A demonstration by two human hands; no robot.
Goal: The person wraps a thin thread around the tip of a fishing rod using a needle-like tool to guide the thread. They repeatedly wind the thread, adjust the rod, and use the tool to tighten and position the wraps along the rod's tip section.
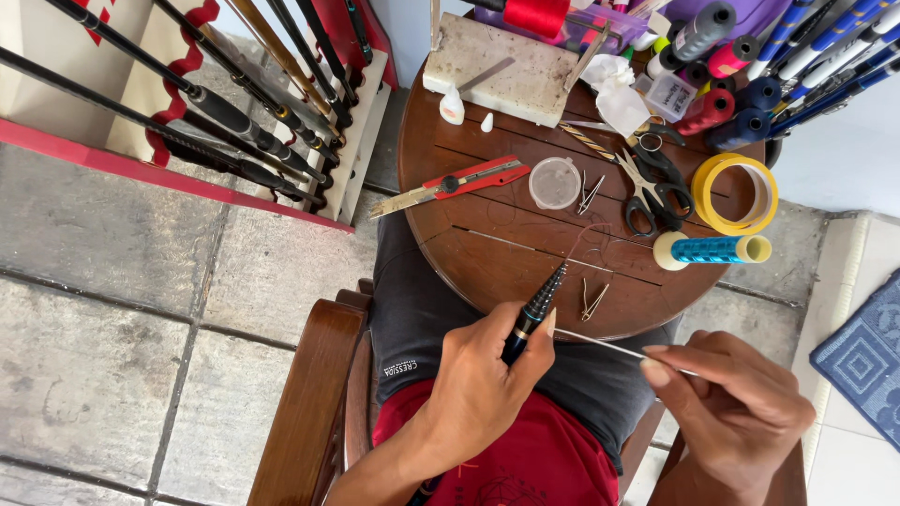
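Observation:
My left hand (483, 379) grips a dark fishing rod section (536, 311) with a gold band, its tapered tip pointing up toward the round wooden table (487, 262). My right hand (736, 408) pinches a thin pale rod tip (609, 346) that runs left to the base of the dark section. A fine thread (583, 239) curls from the dark tip onto the table. A small metal clip (592, 300) lies just above the hands. A blue thread spool (712, 249) lies to the right.
On the table lie a red utility knife (455, 186), a clear round lid (555, 182), black scissors (654, 186), a yellow tape roll (736, 194), a white block (502, 66) and several thread spools (722, 70). Fishing rods (225, 112) rest on a rack at left. Wooden chair arm (314, 398).

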